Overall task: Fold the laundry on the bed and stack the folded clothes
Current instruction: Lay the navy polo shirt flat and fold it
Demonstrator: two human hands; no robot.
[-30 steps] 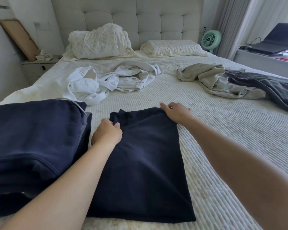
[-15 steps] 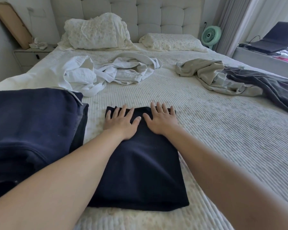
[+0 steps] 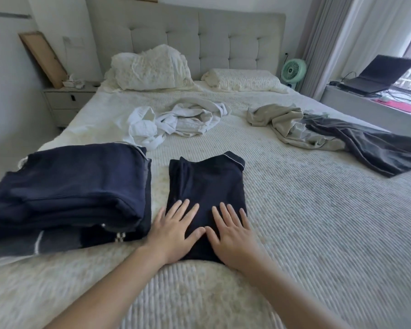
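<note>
On the bed (image 3: 318, 233), two flat, open-gripped hands, left hand (image 3: 170, 236) and right hand (image 3: 233, 238), press one folded navy garment (image 3: 207, 186).

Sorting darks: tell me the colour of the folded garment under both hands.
Navy folded garment, head view.

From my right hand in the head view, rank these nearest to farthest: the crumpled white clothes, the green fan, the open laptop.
From the right hand:
1. Crumpled white clothes, mid-bed, ahead and slightly left.
2. Green fan, beside the headboard, ahead-right.
3. Open black laptop, far right by the window.
</note>
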